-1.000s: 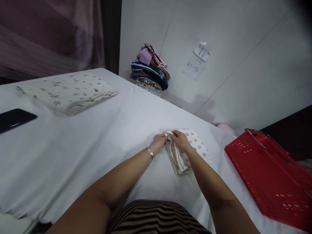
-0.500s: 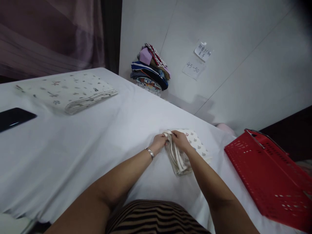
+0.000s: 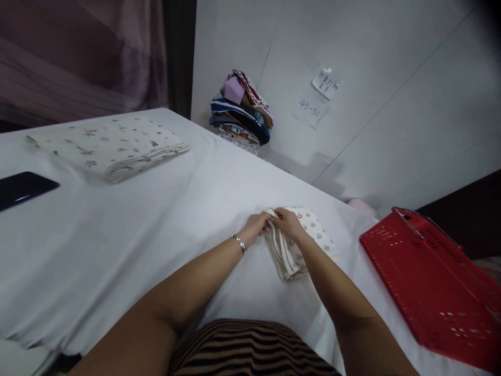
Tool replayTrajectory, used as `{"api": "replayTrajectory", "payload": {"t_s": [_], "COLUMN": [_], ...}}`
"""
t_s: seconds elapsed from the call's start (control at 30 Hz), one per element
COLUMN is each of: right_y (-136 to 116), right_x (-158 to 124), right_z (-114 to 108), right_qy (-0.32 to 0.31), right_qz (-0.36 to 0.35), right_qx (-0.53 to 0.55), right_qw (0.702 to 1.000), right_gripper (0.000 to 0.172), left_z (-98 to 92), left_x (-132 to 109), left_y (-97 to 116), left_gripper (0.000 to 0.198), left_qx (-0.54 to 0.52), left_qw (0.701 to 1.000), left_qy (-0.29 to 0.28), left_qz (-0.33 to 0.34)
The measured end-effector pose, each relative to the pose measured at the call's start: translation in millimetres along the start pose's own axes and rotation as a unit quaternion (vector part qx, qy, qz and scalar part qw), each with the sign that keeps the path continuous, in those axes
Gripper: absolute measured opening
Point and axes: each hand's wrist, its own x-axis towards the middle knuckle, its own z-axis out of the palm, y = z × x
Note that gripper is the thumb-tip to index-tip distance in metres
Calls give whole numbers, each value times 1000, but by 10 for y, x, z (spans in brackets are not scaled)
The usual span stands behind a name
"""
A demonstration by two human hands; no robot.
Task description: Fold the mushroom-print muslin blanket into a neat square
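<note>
A folded white cloth with a small grey print [image 3: 318, 230] lies on the white-covered table [image 3: 164, 230], its layered edges turned toward me. My left hand [image 3: 257, 225], with a silver bracelet at the wrist, is closed on the far left corner of these layers. Right beside it, my right hand [image 3: 288, 223] pinches the same edge from above, its forearm crossing over part of the cloth. The two hands nearly touch. Some fingertips are hidden in the folds.
A larger folded cloth with a leaf-like print [image 3: 117, 141] lies at the far left, near a black phone [image 3: 27, 188]. A red plastic basket [image 3: 426, 282] stands on the right. Folded clothes [image 3: 240, 109] are stacked by the wall [image 3: 360, 78], which bears paper signs [image 3: 311, 109].
Both hands stay at the same corner of the cloth. My left hand has shifted slightly, its fingers reaching further under the layered edge. The other things have stayed in place.
</note>
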Motion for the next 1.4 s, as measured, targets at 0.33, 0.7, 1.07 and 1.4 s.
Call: {"api": "replayTrajectory", "payload": {"t_s": [0.33,0.7,1.07,1.4], "right_y": [92,611,733,773], "right_x": [0,197,139,139], "right_z": [-98,11,141,133], "right_qy": [-65,133,80,77], "right_qz": [41,37,66,50], "right_qx": [146,-99,-182,-142], "right_qw": [986,985,978,986], "right_gripper": [32,39,45,46], "left_z": [2,44,49,32], "left_x": [-6,90,274,212], "left_y": [-54,-78,-113,-199], "left_gripper": [23,9,22,23], "left_qx": [-1,65,142,96], "left_qw": [1000,997,985,990], "left_qy": [-18,27,82,97], "left_qz": [14,15,45,42]}}
